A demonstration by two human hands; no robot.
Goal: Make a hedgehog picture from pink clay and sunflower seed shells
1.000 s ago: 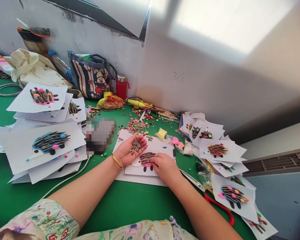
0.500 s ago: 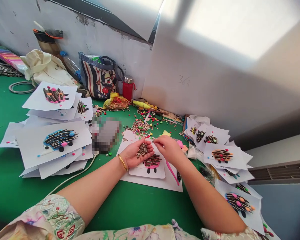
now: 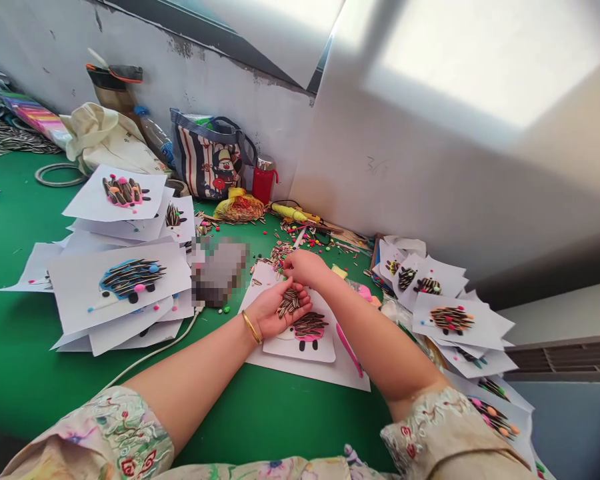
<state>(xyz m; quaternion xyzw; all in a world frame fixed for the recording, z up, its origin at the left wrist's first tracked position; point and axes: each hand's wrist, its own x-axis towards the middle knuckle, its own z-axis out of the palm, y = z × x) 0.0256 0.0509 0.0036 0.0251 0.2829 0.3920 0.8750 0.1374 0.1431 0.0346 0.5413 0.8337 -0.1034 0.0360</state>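
My left hand point(image 3: 269, 313) is palm up and cupped round a small heap of striped sunflower seeds point(image 3: 289, 303). Just below it lies a white card point(image 3: 280, 347) with a pink hedgehog point(image 3: 313, 327), its back covered in seeds and two black feet under it. A larger white sheet point(image 3: 347, 379) is beneath the card. Beyond the left hand, my right hand point(image 3: 307, 270) has its fingers bent together at the near edge of a loose seed pile point(image 3: 281, 253). Whatever its fingertips hold is hidden or too small to name.
Stacks of hedgehog cards stand at left point(image 3: 70, 287) and right point(image 3: 433, 300). Along the wall are a striped bag point(image 3: 207, 160), a red flask point(image 3: 263, 183) and a yellow glue gun point(image 3: 290, 213). A white cable point(image 3: 165, 345) crosses the green table point(image 3: 220, 407).
My right hand has moved forward and left, from beside the left palm to the seed pile. My left hand still cups the seeds. The view has shifted slightly.
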